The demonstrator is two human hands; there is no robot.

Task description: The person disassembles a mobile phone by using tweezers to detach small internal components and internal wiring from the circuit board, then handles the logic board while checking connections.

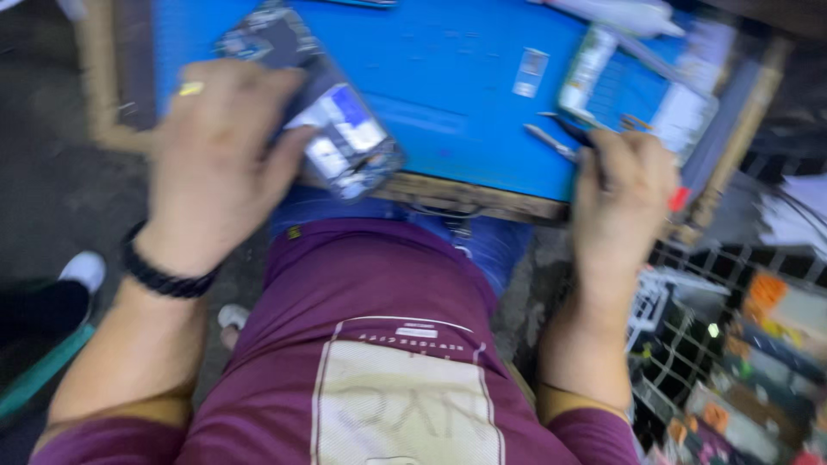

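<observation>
Phone (332, 112), opened and slanting from upper left to lower right on the blue mat (457, 95), lies gripped under the left hand (215, 155), while the right hand (624, 185) pinches tweezers (560, 138) pointing leftward.

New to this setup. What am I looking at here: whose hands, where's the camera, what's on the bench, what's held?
One picture, from a camera worn on the person's head, looking down past a maroon shirt. No machine: two bare hands. The left hand, with a ring and a dark wristband, holds an opened phone at the edge of a blue work mat. The right hand holds tweezers. A second opened device lies on the mat, further right. The image is motion-blurred, so small parts are unclear.
</observation>
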